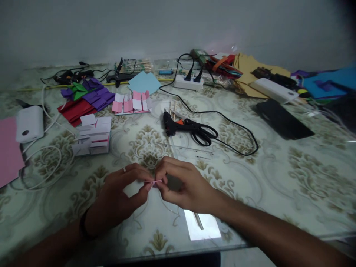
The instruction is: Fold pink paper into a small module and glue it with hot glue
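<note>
A small folded piece of pink paper (153, 182) is pinched between both hands above the patterned tabletop (155, 218). My left hand (122, 191) grips its left end between thumb and fingertips. On the other end, my right hand (183, 183) is closed with thumb and index finger. Most of the paper is hidden by my fingers. Beyond the hands lie a black glue gun (174, 127), scissors with black handles (204, 132) and a clear ruler (191, 149). A white and pink folded paper piece (96, 135) sits to the left.
Pink-and-white folded strips (132, 102), purple folded paper (99, 97) and light blue paper (144, 82) lie farther back. A white power strip (189, 83) feeds a black cord looping right. A black phone (282, 118) rests at right. Pink sheets (9, 150) and white cables are at left.
</note>
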